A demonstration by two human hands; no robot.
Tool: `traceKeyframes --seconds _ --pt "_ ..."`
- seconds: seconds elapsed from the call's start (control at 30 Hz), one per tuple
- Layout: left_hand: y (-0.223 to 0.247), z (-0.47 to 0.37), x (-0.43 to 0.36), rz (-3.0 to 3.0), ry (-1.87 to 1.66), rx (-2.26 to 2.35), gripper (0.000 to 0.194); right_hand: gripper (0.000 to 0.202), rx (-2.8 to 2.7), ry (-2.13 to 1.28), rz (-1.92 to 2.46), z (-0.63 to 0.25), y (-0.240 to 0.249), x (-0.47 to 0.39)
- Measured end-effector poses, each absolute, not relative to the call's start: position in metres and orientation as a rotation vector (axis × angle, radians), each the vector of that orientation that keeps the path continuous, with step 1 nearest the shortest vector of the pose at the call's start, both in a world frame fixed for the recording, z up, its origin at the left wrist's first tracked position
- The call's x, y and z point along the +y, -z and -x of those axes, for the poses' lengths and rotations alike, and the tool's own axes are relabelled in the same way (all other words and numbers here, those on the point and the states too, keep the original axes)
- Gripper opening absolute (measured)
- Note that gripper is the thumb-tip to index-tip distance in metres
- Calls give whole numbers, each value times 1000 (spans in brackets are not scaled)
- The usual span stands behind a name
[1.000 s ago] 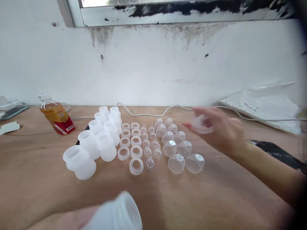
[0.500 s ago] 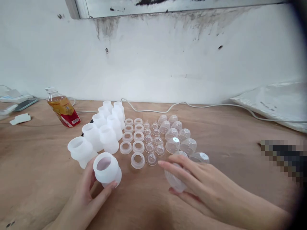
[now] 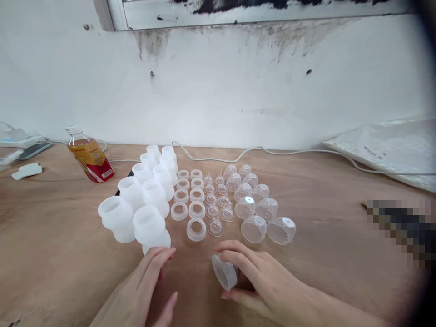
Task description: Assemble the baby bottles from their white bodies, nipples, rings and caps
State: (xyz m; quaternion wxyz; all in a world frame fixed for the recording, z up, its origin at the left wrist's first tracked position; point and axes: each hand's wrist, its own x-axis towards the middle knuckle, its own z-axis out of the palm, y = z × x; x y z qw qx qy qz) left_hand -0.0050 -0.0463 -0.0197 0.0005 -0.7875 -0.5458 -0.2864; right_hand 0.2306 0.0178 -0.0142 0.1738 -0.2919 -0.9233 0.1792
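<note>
My left hand (image 3: 146, 281) is open, thumb and fingers apart, just in front of a frosted white baby bottle body (image 3: 151, 229) that stands upright. Whether a fingertip touches it, I cannot tell. My right hand (image 3: 254, 274) grips a translucent threaded bottle ring (image 3: 225, 272), its opening tilted to the left; my fingers hide its far side. Two columns of loose rings (image 3: 196, 229) lie flat in the middle. Right of them sit clear nipples (image 3: 215, 227), and beyond those are clear dome caps (image 3: 254, 229). More bottle bodies (image 3: 117, 218) stand in two columns at left.
A drink bottle (image 3: 91, 156) leans at an angle at the left. White cables (image 3: 218, 160) run along the wall. To the right are a plastic bag (image 3: 384, 150) and a blurred dark object (image 3: 402, 227). A phone (image 3: 34, 151) lies far left.
My left hand has let go of the bottle body, which now stands upright at the front of its column. My right hand has moved left and down with the ring, away from the caps.
</note>
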Motion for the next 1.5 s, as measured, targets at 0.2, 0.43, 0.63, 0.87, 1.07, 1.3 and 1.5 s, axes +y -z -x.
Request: traceKeyframes --seconds 0.2,0.43,0.63,0.87,1.07,1.3,1.5 --pt "14 16 -35 2505 896 -1765 39 39 -2629 -509 853 -229 15 17" --pt "17 23 -30 2572 866 -1780 38 42 -2654 -438 883 -226 12 16" --pt "16 26 -23 2597 836 -1756 39 47 -2667 -315 815 -226 7 16" --pt "8 16 -26 2558 753 -1555 37 36 -2537 -465 1019 -220 3 12" --pt "-13 -27 -6 2827 857 -1079 35 32 -2265 -922 1041 -206 -14 14" --pt "-26 -45 12 2912 716 -1275 23 32 -2116 -972 1092 -206 -20 25" --pt "-36 -35 18 2887 462 -1505 18 24 -2414 -717 889 -220 -44 29"
